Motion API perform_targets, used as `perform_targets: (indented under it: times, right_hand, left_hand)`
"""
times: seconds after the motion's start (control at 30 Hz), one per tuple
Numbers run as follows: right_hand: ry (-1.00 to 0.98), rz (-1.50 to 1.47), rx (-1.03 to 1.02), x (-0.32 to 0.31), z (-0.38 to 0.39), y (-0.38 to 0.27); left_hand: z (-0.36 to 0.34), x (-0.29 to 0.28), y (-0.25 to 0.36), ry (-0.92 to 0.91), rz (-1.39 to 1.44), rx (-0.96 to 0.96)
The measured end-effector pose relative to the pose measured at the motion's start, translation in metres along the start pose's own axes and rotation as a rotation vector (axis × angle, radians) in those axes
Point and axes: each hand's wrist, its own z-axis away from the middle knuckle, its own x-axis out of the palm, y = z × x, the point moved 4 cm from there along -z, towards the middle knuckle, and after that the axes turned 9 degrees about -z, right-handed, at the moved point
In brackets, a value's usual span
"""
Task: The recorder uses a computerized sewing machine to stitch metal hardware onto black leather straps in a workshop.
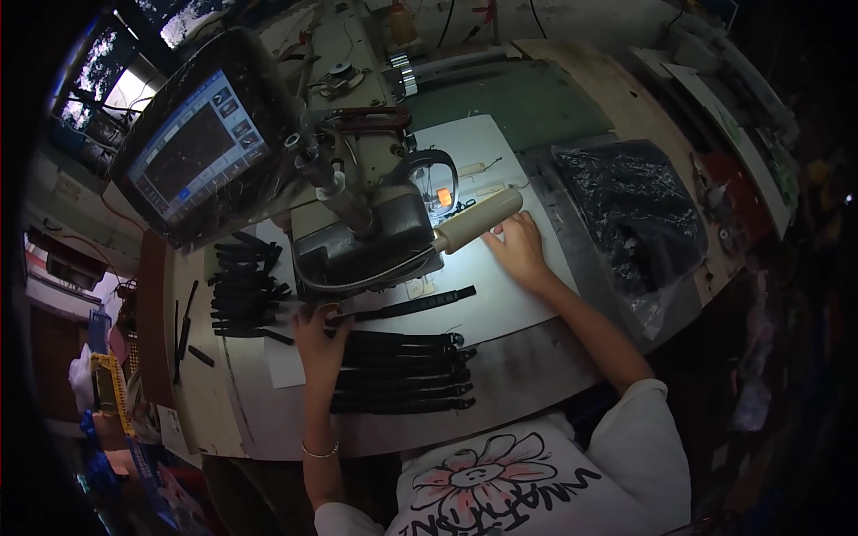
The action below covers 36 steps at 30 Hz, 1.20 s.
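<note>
My left hand (320, 338) is closed on the left end of a black strap (416, 305), which slants up to the right across a white sheet (527, 299). Below it, several more black straps (402, 373) lie side by side, partly under my left wrist. To the right of the sewing machine head (362, 239), my right hand (518, 248) rests over the white sheet with its fingers bent together. A beige cylindrical lamp (478, 221) hides part of those fingers, so what they hold does not show. Light falls under the machine head.
A pile of black straps (246, 286) lies left of the machine. Above it stands a plastic-wrapped touchscreen (197, 147). A clear plastic bag with dark contents (630, 210) lies on the right of the table. Loose black strips (185, 322) are at the left edge.
</note>
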Motion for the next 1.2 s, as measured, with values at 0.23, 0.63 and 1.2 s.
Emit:
perform_targets:
  times: [0.23,0.63,1.2]
  right_hand:
    - [-0.049,-0.281,-0.131,-0.002,0.013,0.012]
    - [-0.028,-0.236,-1.066,-0.015,0.081,-0.066]
    - [-0.678,-1.274,0.298,0.029,0.072,-0.052]
  left_hand:
    - [0.004,0.041,0.086,-0.603,0.710,-0.035]
    - [0.008,0.076,0.110,-0.845,1.075,-0.131]
    - [0.022,0.054,0.097,-0.504,1.070,-0.216]
